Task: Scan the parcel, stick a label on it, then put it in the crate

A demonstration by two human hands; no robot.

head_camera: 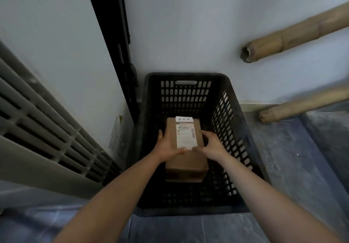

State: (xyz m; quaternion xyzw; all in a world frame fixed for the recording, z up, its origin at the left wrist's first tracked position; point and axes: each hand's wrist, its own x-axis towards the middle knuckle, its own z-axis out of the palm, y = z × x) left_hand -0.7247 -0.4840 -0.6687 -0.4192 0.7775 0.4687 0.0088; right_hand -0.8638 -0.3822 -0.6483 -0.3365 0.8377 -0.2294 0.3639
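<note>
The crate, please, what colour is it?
Black, with slotted walls: the crate shows best in the head view.

Pale wall [188, 25] seen w/ two bamboo poles [294, 32] at right, louvred grey unit [43, 121] left, plastic-sheeted floor [302, 157].

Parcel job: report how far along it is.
Done, by the look of it: a white label is already stuck on top of the cardboard parcel. Scanning cannot be confirmed from this view. In hand: the left hand and right hand hold the parcel inside the black crate. Left: set it down, if not already resting, and let go.
</note>
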